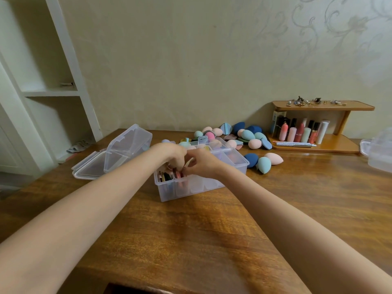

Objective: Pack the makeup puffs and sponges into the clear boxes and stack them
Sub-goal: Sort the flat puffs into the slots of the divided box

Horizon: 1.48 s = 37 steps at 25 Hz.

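Wooden table: hands over clear box.

Pink, teal and navy sponges lie on a brown wood-grain table beside clear boxes.

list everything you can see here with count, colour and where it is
clear plastic divided box: one, open, centre of table, flat puffs standing in its near-left compartments
clear plastic lids: two, left of the box, one propped on the other
loose egg-shaped makeup sponges: many, pink, teal and navy, behind and right of the box
wooden two-tier shelf: one, far right by the wall, cosmetic tubes below, trinkets on top
another clear container: one, cut off at right edge
brown wooden table: one, under everything
left hand: over the box, fingers curled into the puffs
right hand: beside it, pinching a pink puff
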Motion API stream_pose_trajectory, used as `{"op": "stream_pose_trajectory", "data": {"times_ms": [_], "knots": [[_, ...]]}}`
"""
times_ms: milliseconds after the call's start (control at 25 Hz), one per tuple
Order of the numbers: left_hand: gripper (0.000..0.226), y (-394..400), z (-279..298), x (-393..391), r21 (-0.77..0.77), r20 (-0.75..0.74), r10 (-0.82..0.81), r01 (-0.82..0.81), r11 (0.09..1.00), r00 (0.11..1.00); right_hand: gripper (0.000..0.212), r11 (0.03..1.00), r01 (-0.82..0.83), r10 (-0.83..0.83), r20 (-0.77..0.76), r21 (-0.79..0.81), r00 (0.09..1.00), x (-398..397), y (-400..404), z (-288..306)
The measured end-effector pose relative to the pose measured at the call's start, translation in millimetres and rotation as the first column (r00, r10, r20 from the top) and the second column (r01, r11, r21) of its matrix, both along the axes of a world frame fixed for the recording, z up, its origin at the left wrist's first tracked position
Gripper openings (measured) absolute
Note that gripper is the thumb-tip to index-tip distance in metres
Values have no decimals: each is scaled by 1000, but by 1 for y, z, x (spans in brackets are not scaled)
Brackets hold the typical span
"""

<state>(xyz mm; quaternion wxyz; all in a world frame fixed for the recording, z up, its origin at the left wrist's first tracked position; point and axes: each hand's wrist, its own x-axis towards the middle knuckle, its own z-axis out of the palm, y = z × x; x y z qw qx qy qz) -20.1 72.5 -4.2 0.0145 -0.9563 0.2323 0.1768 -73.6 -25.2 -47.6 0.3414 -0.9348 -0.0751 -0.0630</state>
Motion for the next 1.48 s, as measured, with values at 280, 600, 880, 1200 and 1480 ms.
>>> {"op": "stream_pose_trajectory", "data": {"times_ms": [280,600,880,1200,1480], "knots": [[28,19,-8,7,-55,76,-102,107,993,992,27,1000,-2,3,79,-5,997,-5,6,2],[24,11,14,22,-214,196,-185,226,950,963,28,986,142,-130,129,-90,983,6,-29,32],[30,-15,1,44,-226,25,-390,385,895,921,27,766,581,-584,80,-274,808,56,-152,11],[14,-25,-12,60,-272,22,-406,396,877,914,46,708,338,-475,-64,-620,878,111,-179,-28],[23,-25,-23,59,-290,105,-397,410,865,912,26,730,569,-608,22,-380,794,114,-182,-26]]}}
